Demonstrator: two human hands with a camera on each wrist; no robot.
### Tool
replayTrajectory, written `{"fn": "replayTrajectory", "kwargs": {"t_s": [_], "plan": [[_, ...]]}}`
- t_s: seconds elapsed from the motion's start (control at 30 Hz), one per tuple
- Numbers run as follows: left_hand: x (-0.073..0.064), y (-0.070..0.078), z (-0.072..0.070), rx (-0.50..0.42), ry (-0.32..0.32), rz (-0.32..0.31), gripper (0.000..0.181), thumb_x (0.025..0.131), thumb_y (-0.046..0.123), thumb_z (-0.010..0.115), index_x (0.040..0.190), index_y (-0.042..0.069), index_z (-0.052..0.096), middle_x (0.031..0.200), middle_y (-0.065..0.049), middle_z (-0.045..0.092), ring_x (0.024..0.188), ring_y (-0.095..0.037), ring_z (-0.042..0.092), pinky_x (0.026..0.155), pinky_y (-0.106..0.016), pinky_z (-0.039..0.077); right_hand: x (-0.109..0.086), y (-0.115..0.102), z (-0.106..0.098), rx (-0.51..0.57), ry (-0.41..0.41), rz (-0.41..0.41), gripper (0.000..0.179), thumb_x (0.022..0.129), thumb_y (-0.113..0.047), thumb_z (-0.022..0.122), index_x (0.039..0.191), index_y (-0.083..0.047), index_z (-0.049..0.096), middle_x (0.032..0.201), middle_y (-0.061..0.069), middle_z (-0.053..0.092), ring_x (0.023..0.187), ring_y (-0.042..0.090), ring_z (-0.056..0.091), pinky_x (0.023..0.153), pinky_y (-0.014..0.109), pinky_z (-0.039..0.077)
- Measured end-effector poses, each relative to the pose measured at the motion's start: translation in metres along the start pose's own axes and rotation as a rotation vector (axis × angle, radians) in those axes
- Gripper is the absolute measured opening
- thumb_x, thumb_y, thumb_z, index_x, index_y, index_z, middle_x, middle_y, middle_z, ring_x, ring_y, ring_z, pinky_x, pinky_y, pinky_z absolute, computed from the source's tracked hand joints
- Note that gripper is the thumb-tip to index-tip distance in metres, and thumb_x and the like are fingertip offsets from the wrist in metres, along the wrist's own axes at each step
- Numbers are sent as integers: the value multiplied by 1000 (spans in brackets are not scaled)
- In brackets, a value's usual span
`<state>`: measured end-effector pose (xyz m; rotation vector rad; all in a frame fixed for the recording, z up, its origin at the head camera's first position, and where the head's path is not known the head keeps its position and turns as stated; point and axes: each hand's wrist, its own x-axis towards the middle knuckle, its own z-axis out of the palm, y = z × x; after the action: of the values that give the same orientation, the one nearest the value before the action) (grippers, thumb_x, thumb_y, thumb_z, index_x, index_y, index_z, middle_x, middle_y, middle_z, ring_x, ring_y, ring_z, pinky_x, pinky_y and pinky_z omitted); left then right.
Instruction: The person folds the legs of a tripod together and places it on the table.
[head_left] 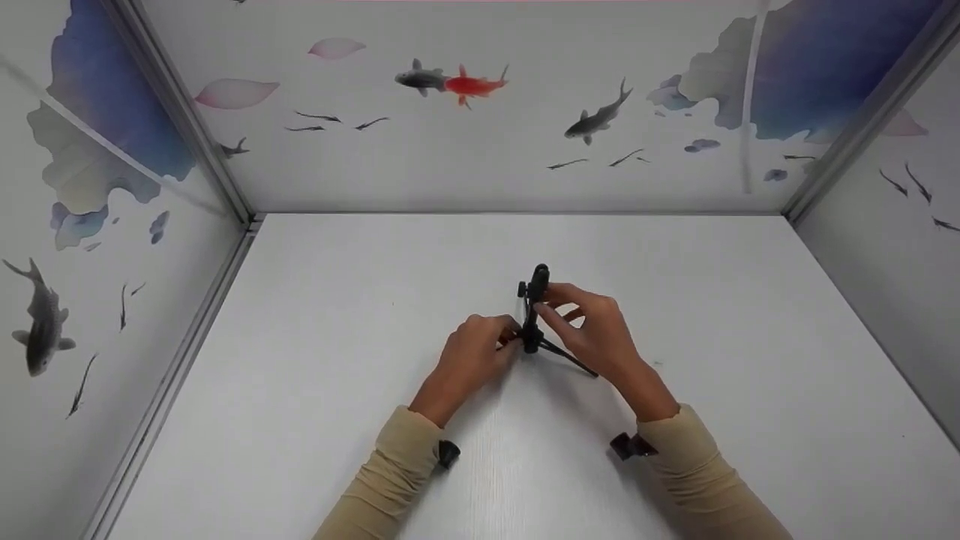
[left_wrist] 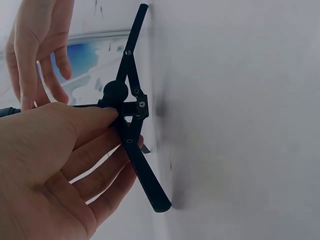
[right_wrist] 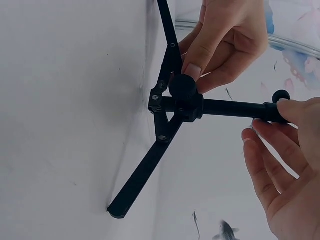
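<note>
A small black tripod stands on the white table with its legs spread. My left hand pinches it low down at the hub, thumb beside the round knob, with fingers behind a leg. Higher up, my right hand holds the upper part of the centre column between thumb and fingers. The right wrist view shows that thumb close to a smaller knob on the column. The tripod's top is dark and its details cannot be made out in the head view.
The white tabletop is bounded by a back panel and side panels printed with fish and petals. Metal rails edge the left side. A small black device sits at the left cuff, another at the right.
</note>
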<state>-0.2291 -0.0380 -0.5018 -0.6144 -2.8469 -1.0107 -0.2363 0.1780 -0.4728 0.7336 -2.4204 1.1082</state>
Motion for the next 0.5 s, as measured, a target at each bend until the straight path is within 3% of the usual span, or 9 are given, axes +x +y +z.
{"fn": "replayTrajectory", "kwargs": {"t_s": [0.5], "plan": [[0, 2, 3, 34, 26, -33, 14, 99, 20, 81, 112, 17, 84, 103, 5, 85, 102, -13, 79, 87, -39, 62, -1, 0, 4, 57, 13, -1, 26, 104, -21, 74, 131, -21, 77, 118, -8, 82, 104, 11, 78, 72, 33, 64]]}}
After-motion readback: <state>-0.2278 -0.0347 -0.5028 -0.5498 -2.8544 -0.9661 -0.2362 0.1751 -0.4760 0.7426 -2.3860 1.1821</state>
